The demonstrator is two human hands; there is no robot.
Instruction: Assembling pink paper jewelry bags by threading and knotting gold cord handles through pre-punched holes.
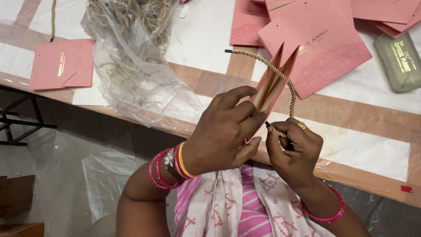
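Observation:
My left hand (226,129) grips a folded pink paper bag (272,85), held edge-on above the table's near edge. A gold twisted cord (280,72) with black tips arcs over the top of the bag. My right hand (293,147) pinches one black-tipped end of that cord beside the bag's lower side. The cord's other end sticks out free to the upper left. I wear pink bangles on both wrists and a ring on my right hand.
A clear plastic sack (131,61) of more gold cords lies on the white, tape-striped table (206,39). One flat pink bag (61,63) lies at left, several more (324,39) at upper right. A green case (399,61) sits at the right edge.

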